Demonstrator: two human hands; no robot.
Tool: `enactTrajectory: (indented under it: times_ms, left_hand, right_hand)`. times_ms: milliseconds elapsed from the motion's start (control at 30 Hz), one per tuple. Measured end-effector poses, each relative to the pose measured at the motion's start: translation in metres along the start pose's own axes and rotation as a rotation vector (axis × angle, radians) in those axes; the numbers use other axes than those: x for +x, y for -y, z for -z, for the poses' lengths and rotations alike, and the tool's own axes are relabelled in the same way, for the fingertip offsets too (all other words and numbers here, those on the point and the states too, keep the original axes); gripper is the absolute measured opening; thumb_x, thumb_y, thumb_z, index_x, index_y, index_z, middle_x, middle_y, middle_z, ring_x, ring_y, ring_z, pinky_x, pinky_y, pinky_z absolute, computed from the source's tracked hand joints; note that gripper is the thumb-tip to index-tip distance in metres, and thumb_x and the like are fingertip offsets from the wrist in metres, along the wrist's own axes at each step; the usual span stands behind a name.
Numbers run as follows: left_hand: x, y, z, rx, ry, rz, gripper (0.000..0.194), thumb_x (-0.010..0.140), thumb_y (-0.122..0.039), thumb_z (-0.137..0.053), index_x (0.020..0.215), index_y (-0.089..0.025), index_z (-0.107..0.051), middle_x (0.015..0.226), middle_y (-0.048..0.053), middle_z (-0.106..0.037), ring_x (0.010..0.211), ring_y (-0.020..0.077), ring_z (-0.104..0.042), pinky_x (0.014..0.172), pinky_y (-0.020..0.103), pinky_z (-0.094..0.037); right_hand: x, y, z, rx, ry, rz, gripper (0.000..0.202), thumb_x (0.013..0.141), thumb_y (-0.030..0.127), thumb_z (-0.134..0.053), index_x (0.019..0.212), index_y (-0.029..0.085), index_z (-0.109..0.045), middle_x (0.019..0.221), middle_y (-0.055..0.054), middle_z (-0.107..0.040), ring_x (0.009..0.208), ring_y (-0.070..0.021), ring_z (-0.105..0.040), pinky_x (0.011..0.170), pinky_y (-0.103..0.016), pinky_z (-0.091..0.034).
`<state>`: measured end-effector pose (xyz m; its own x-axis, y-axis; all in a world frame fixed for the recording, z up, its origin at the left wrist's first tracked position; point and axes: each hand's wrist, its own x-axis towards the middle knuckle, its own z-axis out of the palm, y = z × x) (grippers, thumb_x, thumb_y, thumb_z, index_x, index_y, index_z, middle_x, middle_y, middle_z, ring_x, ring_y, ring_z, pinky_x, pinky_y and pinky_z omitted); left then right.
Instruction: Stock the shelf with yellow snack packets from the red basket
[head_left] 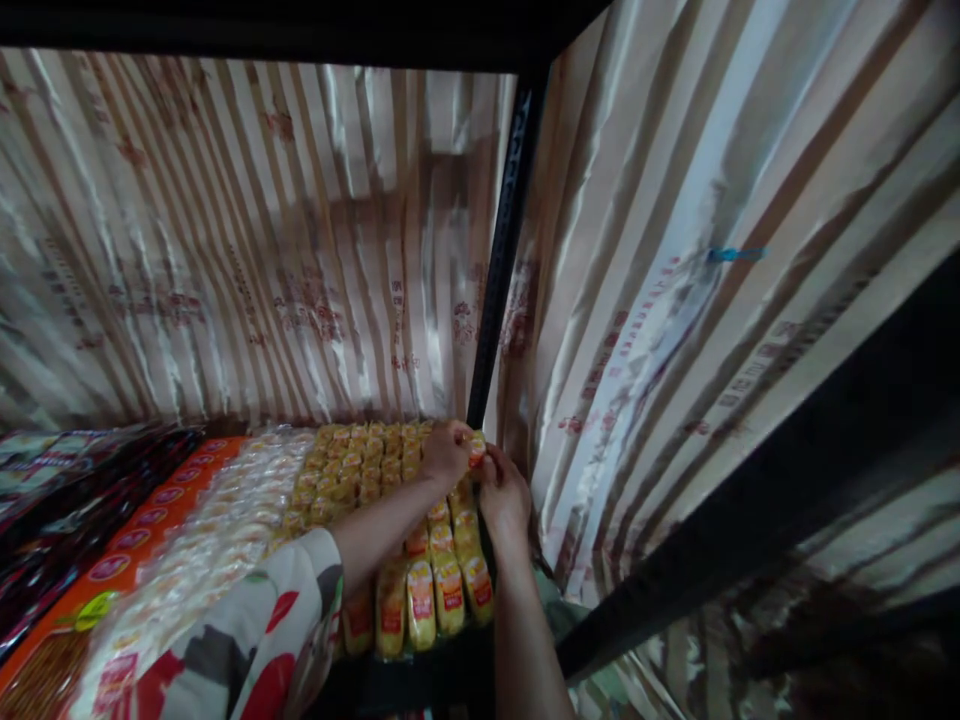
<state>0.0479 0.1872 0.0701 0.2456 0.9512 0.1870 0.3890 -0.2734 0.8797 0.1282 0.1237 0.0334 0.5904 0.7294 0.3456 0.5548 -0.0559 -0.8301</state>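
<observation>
At the back right corner of the shelf, a small wrapped snack cake [476, 449] in yellow film with a red label is between my two hands. My left hand [448, 453], reaching across from a patterned sleeve, pinches its left side. The fingertips of my right hand [505, 492] are closed at its right edge. Below and left of my hands stand rows of similar yellow wrapped cakes [421, 598], packed close together. My left forearm hides part of these rows.
Left of the yellow cakes lie clear-wrapped packets [255, 490], then an orange package strip [161, 510] and dark shiny packs [82, 500]. A black metal post [501, 250] rises behind my hands. Printed, pleated sheeting [300, 250] hangs behind and at the right. A dark bar [720, 530] slants across the right.
</observation>
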Motion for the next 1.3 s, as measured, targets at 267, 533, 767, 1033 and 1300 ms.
enactTrajectory:
  times_ms: [267,533,767,1033,1300]
  left_hand:
    - [0.031,0.024,-0.028,0.028,0.031,-0.083,0.018,0.072,-0.004,-0.054,0.082,-0.016,-0.063,0.079,0.001,-0.067,0.077,0.0115,-0.061,0.075,0.023,-0.046]
    - [0.052,0.026,-0.031,0.072,0.088,-0.116,0.013,0.073,-0.009,-0.057,0.081,-0.017,-0.063,0.08,0.0,-0.067,0.077,0.0104,-0.061,0.076,0.022,-0.047]
    - [0.047,0.034,-0.028,0.142,0.111,-0.123,0.011,0.074,-0.011,-0.057,0.08,-0.018,-0.062,0.077,-0.002,-0.066,0.077,0.0112,-0.061,0.077,0.023,-0.047]
    - [0.053,0.028,-0.027,0.202,0.083,-0.135,0.014,0.08,-0.013,-0.051,0.09,-0.018,-0.059,0.089,0.0,-0.067,0.081,0.0086,-0.061,0.077,0.02,-0.047]
    - [0.042,0.038,-0.018,0.423,0.247,-0.229,0.013,0.078,-0.012,-0.051,0.085,-0.017,-0.061,0.083,0.001,-0.064,0.078,0.0125,-0.06,0.076,0.024,-0.047]
  right_hand:
    - [0.019,-0.025,-0.007,0.068,0.116,-0.13,0.046,0.079,0.03,-0.036,0.117,0.017,-0.06,0.112,-0.01,-0.065,0.105,-0.023,-0.059,0.089,-0.034,-0.045]
    - [0.022,-0.042,-0.014,0.363,0.091,-0.174,0.043,0.077,0.042,-0.044,0.108,0.016,-0.062,0.108,-0.008,-0.067,0.1,-0.0214,-0.062,0.091,-0.035,-0.046]
    - [0.012,-0.06,-0.025,0.467,0.1,-0.277,0.045,0.075,0.044,-0.048,0.11,0.019,-0.061,0.114,-0.006,-0.065,0.107,-0.0212,-0.059,0.096,-0.035,-0.043]
    - [0.001,-0.046,-0.017,0.258,-0.013,-0.254,0.051,0.077,0.046,-0.045,0.115,0.016,-0.06,0.117,-0.01,-0.062,0.109,-0.0233,-0.057,0.097,-0.037,-0.042]
    - [-0.008,-0.038,-0.023,0.21,0.396,-0.032,0.053,0.085,0.051,-0.039,0.125,0.02,-0.055,0.128,-0.008,-0.056,0.122,-0.0212,-0.048,0.105,-0.037,-0.034]
